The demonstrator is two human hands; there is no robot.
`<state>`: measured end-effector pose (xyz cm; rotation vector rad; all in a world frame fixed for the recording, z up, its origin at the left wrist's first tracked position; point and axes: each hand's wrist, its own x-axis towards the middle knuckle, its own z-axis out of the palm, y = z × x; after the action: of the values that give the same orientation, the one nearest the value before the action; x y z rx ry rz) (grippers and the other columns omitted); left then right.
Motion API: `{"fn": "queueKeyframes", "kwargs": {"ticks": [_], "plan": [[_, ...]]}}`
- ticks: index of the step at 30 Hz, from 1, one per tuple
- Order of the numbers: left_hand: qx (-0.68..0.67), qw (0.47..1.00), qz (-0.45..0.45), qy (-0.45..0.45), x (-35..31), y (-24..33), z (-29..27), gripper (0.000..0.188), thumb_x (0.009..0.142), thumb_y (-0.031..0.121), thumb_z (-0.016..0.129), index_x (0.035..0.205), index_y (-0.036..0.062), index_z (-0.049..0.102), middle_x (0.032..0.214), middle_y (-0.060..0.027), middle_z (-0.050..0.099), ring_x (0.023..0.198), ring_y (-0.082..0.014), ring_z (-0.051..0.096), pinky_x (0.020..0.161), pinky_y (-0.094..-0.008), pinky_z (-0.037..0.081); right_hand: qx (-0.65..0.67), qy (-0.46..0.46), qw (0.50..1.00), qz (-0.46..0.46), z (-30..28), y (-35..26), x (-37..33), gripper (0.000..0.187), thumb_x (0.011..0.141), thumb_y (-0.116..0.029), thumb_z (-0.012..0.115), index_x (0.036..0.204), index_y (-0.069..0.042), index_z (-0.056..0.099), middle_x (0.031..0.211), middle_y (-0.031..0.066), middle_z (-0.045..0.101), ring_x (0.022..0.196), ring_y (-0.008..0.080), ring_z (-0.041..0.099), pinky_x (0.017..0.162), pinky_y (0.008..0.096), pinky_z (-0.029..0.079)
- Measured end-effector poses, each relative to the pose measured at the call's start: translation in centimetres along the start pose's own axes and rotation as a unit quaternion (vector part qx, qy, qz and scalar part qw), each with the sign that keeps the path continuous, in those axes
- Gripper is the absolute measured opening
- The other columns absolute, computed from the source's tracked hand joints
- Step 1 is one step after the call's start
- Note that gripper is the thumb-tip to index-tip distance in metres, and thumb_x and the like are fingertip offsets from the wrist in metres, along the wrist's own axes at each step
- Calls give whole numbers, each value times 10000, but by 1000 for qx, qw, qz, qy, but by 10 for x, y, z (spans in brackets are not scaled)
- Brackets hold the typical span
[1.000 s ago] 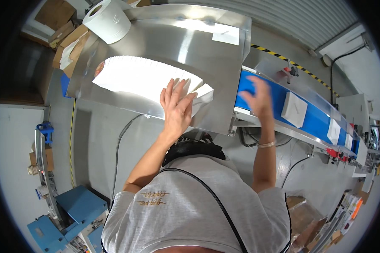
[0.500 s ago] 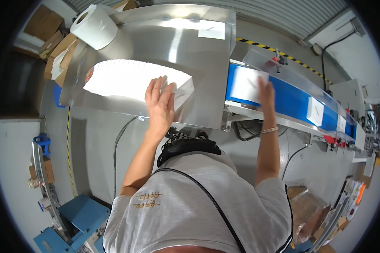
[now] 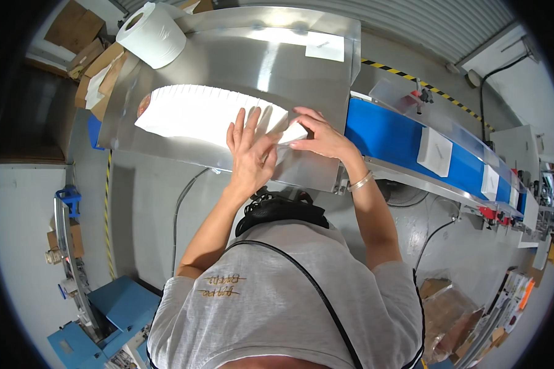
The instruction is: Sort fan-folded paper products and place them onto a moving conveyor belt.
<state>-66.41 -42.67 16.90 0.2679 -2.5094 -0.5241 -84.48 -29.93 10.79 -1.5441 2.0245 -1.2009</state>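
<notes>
Lengthwise left-to-right, the white row (image 3: 191, 115)

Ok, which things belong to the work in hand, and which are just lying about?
In use:
left hand, on the row of white packets
right hand, at the row's end packet
steel table, under the row
blue belt, bearing other packets

Apparently lying about:
white roll, table's far left corner
cardboard box, left of the table
clear plastic, lower right

Right grip (image 3: 329, 141) moved from blue belt (image 3: 385, 128) to white row (image 3: 197, 114), perhaps pinching, released packet (image 3: 434, 152) farther along
</notes>
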Motion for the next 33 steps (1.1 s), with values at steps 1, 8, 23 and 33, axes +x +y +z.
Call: {"fn": "queueKeyframes", "kwargs": {"ticks": [1,8,23,33], "plan": [[-8,1000,-26,12,1,3,-3,312,764,10,637,1069,74,654,1407,-172,398,1345,-404,267,1083,-533,161,-73,10,995,-69,3,-2,6,549,793,-212,724,1252,-31,482,1196,80,563,1128,193,513,939,327,427],[13,997,-59,44,-4,-21,3,334,787,-19,616,1112,56,632,1329,-156,469,1268,-389,369,1035,-487,300,52,210,895,390,-61,55,-61,420,885,-380,605,1092,-18,552,956,142,628,807,189,582,743,326,475],[6,996,-62,59,-2,-22,7,342,746,-50,628,1067,63,661,1317,-143,477,1276,-368,368,1038,-486,281,-3,57,990,132,-13,-26,5,507,760,-133,727,1221,-87,521,1179,88,569,1043,235,565,851,335,472],[0,999,-7,54,-7,-27,10,318,746,-72,614,1034,48,677,1304,-149,494,1269,-387,369,1019,-513,297,102,28,980,166,-5,-32,14,426,775,-128,720,1146,-53,526,1068,92,605,953,192,582,812,318,488]]}}
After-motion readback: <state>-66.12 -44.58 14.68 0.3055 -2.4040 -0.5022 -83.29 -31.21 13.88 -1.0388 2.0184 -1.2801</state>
